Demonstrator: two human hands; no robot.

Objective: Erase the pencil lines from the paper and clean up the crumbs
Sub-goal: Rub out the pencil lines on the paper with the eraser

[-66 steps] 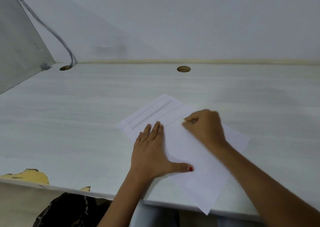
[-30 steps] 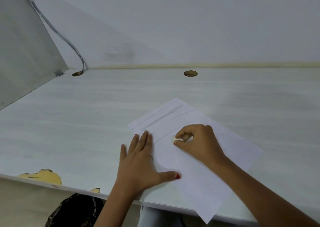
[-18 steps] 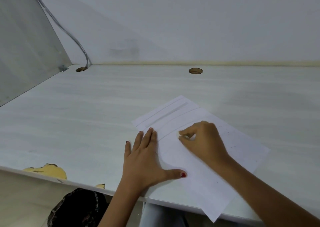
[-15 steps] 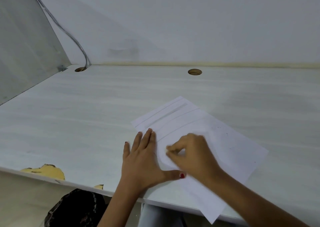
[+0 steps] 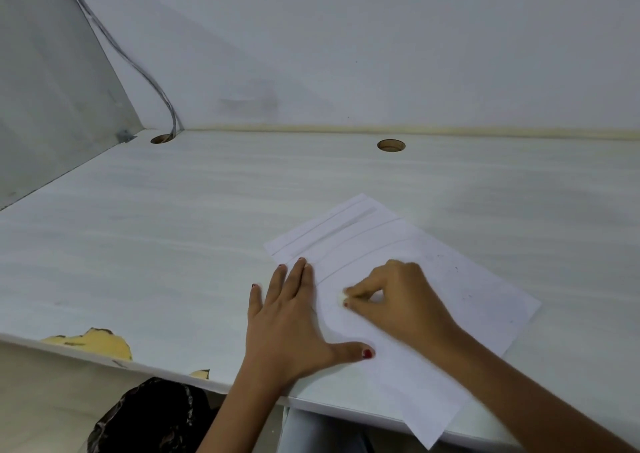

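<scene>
A white sheet of paper [image 5: 426, 359] lies tilted on the desk, its near corner hanging over the front edge. Several pencil lines [image 5: 346, 234] run across its far end. My left hand [image 5: 291, 328] lies flat with fingers spread on the sheet's left edge, pressing it down. My right hand [image 5: 398, 303] is pinched on a small white eraser [image 5: 341, 298], whose tip touches the paper just right of my left fingers. Small dark crumbs [image 5: 460, 279] are scattered on the right part of the sheet.
The pale wood-grain desk [image 5: 173, 245] has two round cable holes [image 5: 391, 145], one at the back left [image 5: 161, 138] with a grey cable coming out. Laminate is chipped at the front edge [image 5: 93, 343]. A wall panel [image 5: 41, 89] closes the left side.
My right hand with the eraser has rubbed back and forth across the middle of the sheet, ending near my left fingers. My left hand has stayed pressed on the paper.
</scene>
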